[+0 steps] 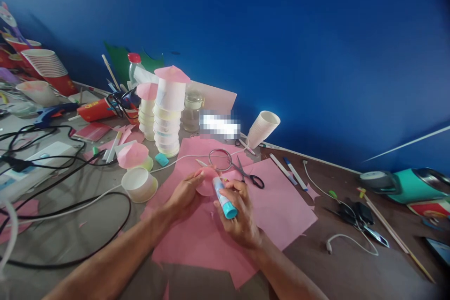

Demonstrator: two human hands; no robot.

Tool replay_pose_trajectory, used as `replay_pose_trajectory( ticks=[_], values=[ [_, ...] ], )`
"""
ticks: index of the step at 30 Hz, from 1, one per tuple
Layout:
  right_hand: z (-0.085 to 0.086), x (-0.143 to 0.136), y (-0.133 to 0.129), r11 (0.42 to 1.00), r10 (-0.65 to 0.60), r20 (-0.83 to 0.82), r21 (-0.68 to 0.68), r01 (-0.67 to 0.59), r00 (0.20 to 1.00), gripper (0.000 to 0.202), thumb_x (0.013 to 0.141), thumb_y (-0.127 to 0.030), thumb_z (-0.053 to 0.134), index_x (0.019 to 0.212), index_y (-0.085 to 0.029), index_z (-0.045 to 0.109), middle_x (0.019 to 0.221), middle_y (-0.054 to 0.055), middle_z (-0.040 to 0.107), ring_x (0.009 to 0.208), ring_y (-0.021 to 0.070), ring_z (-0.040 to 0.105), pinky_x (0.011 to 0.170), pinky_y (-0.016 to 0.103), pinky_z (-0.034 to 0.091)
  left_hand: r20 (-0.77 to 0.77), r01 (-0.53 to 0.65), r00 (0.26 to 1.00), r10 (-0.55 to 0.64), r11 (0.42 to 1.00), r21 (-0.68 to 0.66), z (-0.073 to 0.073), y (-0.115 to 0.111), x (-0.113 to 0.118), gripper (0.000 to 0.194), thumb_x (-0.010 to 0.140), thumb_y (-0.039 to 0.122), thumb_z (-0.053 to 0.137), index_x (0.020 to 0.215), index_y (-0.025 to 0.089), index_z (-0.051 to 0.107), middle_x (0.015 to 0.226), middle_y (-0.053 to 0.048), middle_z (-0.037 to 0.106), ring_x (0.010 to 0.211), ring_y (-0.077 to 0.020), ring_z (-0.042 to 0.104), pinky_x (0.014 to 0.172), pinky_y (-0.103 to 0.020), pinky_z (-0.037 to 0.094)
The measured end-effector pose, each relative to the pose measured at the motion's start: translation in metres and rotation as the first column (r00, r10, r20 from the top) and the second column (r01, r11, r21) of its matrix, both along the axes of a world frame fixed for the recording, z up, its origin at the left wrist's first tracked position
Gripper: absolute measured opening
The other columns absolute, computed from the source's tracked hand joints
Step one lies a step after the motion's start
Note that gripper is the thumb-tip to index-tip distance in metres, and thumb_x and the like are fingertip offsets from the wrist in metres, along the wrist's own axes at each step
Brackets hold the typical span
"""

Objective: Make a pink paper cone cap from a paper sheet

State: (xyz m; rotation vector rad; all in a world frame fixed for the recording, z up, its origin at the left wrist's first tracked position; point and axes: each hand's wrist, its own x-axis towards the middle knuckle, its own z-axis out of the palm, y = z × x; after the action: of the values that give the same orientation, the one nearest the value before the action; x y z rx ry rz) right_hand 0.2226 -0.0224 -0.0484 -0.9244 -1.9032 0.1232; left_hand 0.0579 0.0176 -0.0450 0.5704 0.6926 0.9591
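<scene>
Between my hands is a round piece of pink paper (206, 181), its edge pinched by my left hand (186, 193). My right hand (241, 215) is wrapped round a glue stick (224, 198) with a turquoise base, its upper end against or just over the pink circle. Under both hands lie large pink paper sheets (197, 239). Scissors (248, 173) with dark handles rest on the sheets just beyond my right hand. A white paper cup (139, 184) stands left of my left hand, near a small turquoise piece (162, 159).
Cup towers with pink cone tops (170, 112) stand at the back left. A leaning stack of white cups (263, 127) is by the blue wall. Markers (296, 174), a white cable (346, 236) and a green bottle (418, 185) lie right; black cables (116, 255) loop left.
</scene>
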Motion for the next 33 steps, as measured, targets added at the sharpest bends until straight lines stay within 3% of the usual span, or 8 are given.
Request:
replay_pose_trajectory(
  ticks=[5, 11, 16, 23, 27, 33],
  values=[
    [-0.001, 0.003, 0.001, 0.998, -0.022, -0.166, -0.060, 0.012, 0.986, 0.029, 0.089, -0.017, 0.061, 0.116, -0.024, 0.056, 0.105, 0.006, 0.053, 0.097, 0.0212, 0.057, 0.081, 0.037, 0.054, 0.201, 0.032, 0.979, -0.022, 0.998, -0.045, -0.002, 0.010, -0.004, 0.028, 0.085, 0.031, 0.069, 0.102, 0.009, 0.073, 0.102, -0.015, 0.074, 0.098, -0.0278, 0.068, 0.085, -0.035, 0.055],
    [0.001, 0.008, 0.006, 0.989, -0.119, -0.347, -0.119, 0.083, 0.930, 0.021, 0.092, -0.023, 0.057, 0.112, -0.027, 0.056, 0.104, 0.004, 0.057, 0.096, 0.0212, 0.057, 0.084, 0.038, 0.051, 0.161, -0.099, 0.980, 0.115, 0.990, -0.103, -0.007, 0.012, -0.004, 0.021, 0.085, 0.028, 0.071, 0.100, 0.012, 0.072, 0.097, -0.009, 0.074, 0.089, -0.0214, 0.068, 0.082, -0.032, 0.055],
    [0.002, 0.003, 0.003, 0.993, -0.062, -0.210, -0.107, 0.041, 0.976, 0.027, 0.092, -0.018, 0.055, 0.116, -0.028, 0.054, 0.101, 0.006, 0.052, 0.095, 0.0236, 0.056, 0.082, 0.042, 0.053, 0.131, -0.007, 0.991, 0.016, 0.998, -0.069, 0.003, 0.004, 0.000, 0.018, 0.086, 0.028, 0.071, 0.098, 0.014, 0.070, 0.091, -0.007, 0.072, 0.081, -0.0203, 0.066, 0.072, -0.032, 0.055],
    [-0.004, 0.001, 0.005, 0.996, 0.089, 0.001, -0.020, -0.089, 0.996, 0.053, 0.088, -0.007, 0.049, 0.134, -0.032, 0.047, 0.107, 0.007, 0.050, 0.096, 0.0230, 0.056, 0.077, 0.039, 0.055, 0.217, 0.139, 0.968, -0.126, 0.989, -0.042, 0.006, 0.003, -0.001, 0.021, 0.087, 0.031, 0.068, 0.097, 0.012, 0.071, 0.091, -0.008, 0.071, 0.086, -0.0221, 0.065, 0.083, -0.035, 0.051],
    [-0.009, 0.001, 0.006, 0.999, 0.046, 0.063, 0.006, -0.047, 0.997, 0.057, 0.084, -0.007, 0.049, 0.136, -0.031, 0.047, 0.107, 0.008, 0.050, 0.096, 0.0241, 0.055, 0.077, 0.040, 0.054, 0.258, 0.164, 0.956, -0.140, 0.984, -0.071, 0.004, 0.003, 0.000, 0.021, 0.087, 0.033, 0.068, 0.090, 0.012, 0.071, 0.082, -0.006, 0.069, 0.079, -0.0192, 0.063, 0.079, -0.031, 0.050],
    [-0.014, -0.001, 0.004, 1.000, 0.002, 0.084, 0.015, -0.004, 0.996, 0.057, 0.086, -0.009, 0.054, 0.138, -0.031, 0.046, 0.100, 0.006, 0.053, 0.088, 0.0226, 0.055, 0.072, 0.039, 0.052, 0.280, 0.199, 0.943, -0.181, 0.979, -0.037, 0.004, 0.003, 0.000, 0.043, 0.089, 0.053, 0.062, 0.091, 0.012, 0.071, 0.081, -0.008, 0.071, 0.075, -0.0198, 0.063, 0.070, -0.029, 0.050]
  ],
)
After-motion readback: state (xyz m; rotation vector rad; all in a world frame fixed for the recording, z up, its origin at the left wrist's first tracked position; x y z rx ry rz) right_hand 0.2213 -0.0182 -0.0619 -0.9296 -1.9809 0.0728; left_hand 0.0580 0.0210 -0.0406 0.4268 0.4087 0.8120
